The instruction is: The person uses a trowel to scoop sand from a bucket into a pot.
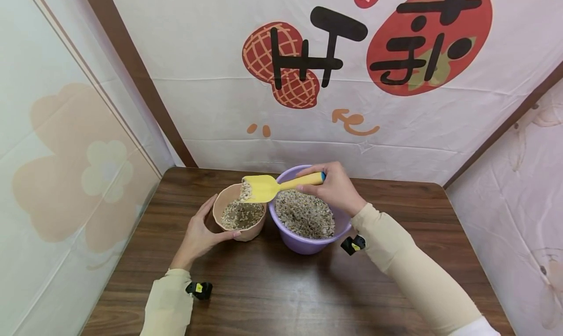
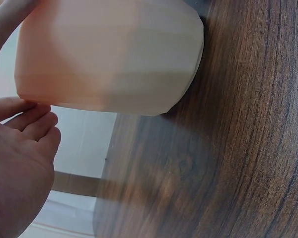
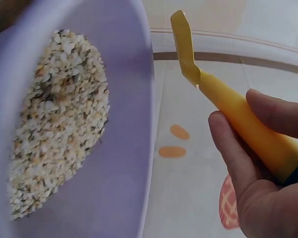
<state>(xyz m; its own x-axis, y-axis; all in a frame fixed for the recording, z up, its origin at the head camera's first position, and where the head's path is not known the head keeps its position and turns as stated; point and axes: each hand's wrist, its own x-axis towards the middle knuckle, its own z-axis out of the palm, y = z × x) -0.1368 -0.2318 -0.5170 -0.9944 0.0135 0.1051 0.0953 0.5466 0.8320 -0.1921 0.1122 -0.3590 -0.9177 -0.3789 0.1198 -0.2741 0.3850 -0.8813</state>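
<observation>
My left hand (image 1: 200, 235) holds a small pink pot (image 1: 250, 235) at its left side, thumb along the near rim and fingers on the far left. A layer of pale gravel (image 1: 239, 216) lies in the pot, with part of its bottom showing. In my right hand (image 1: 337, 189) is the handle of a yellow toy shovel (image 1: 262, 189), pinched between thumb and fingers in the right wrist view. Its blade reaches over the pot's rim, with some gravel at the tip. Below the shovel handle stands a purple basin (image 1: 303, 246) with much more gravel (image 3: 64, 114) inside.
Pot and basin stand close together on a dark wooden table (image 1: 281, 297). Behind the table hangs a white printed cloth (image 1: 211, 106), and another patterned cloth (image 1: 66, 228) borders it on the left. Black wrist cameras are strapped to both sleeves.
</observation>
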